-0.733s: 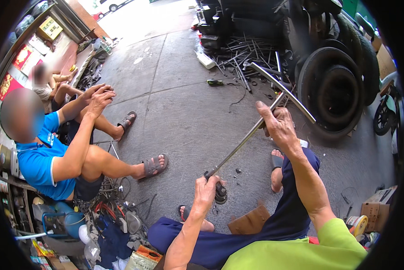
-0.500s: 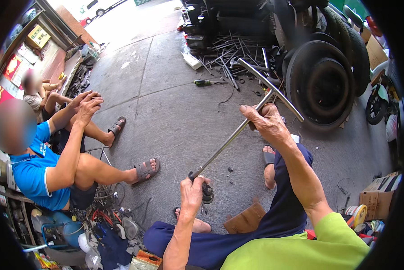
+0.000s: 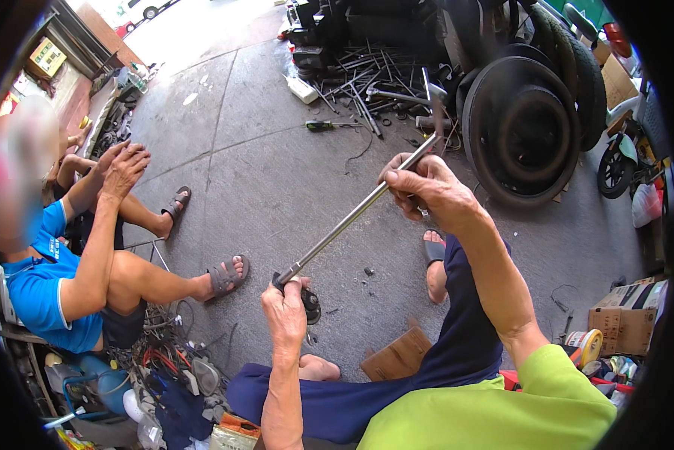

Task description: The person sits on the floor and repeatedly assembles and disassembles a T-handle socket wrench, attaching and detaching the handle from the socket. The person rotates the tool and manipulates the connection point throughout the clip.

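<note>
A long silvery T-shaped metal bar (image 3: 344,221) slants across the space in front of me. Its crossbar, at the far right end, is smeared by motion. My right hand (image 3: 436,191) is closed around the shaft just below the crossbar, thumb along the top. Lower down and to the left, my left hand (image 3: 284,313) grips the near end, where a black part with rounded pieces (image 3: 310,304) juts out beside the fingers. How that black part joins the shaft is hidden by the hand.
Left, a seated person in a blue shirt (image 3: 44,300) holds both hands raised. Metal rods (image 3: 363,90) lie heaped ahead, near a screwdriver (image 3: 320,126). Black round wheel-like pieces (image 3: 528,135) stand at right. Flattened cardboard (image 3: 398,352) lies by my feet; a carton (image 3: 625,322) sits right.
The crossbar has turned about the shaft and now looks blurred and foreshortened. My right hand's fingers have shifted on the shaft. My view has moved slightly right.
</note>
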`<state>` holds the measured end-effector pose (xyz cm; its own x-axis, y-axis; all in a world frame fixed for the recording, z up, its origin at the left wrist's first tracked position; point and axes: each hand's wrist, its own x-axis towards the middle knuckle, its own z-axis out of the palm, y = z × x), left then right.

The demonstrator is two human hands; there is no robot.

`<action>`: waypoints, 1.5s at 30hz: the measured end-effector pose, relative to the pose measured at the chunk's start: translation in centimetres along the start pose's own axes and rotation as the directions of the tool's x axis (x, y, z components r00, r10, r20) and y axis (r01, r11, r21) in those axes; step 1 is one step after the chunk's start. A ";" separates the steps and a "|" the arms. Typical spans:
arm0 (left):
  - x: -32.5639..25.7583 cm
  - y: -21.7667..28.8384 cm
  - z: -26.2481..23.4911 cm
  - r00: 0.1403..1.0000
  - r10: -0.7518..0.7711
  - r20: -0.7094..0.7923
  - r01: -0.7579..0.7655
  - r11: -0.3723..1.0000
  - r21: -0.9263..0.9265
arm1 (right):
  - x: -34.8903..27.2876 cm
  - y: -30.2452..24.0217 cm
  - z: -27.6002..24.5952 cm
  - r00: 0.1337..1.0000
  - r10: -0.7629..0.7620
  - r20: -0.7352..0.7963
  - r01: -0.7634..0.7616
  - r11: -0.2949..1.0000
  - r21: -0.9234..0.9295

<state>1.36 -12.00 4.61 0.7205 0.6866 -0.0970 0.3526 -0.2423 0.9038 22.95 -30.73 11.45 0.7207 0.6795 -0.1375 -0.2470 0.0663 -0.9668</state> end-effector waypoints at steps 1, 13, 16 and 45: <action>-0.1 -0.1 0.1 0.999 0.032 -0.018 -0.032 0.999 0.015 | 0.0 0.1 0.0 1.000 0.004 -0.019 -0.004 1.000 0.012; -0.3 1.1 -0.2 0.987 0.132 -0.090 -0.125 0.989 0.081 | 0.6 0.8 0.3 0.998 -0.042 -0.056 0.050 0.988 0.143; -0.3 1.0 -0.5 0.992 0.095 -0.078 -0.090 0.994 0.066 | 0.6 0.6 0.2 0.999 -0.047 -0.009 0.047 0.996 0.074; -1.4 0.1 1.2 0.693 -0.292 0.659 0.611 0.723 -0.322 | -0.3 0.2 1.1 0.960 -0.260 0.102 0.259 0.966 0.022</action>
<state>1.09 -13.85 4.36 0.7901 0.0949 -0.6055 0.5026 0.4653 0.7287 21.94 -30.14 11.57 0.6902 0.7097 0.1412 -0.0663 0.2564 -0.9643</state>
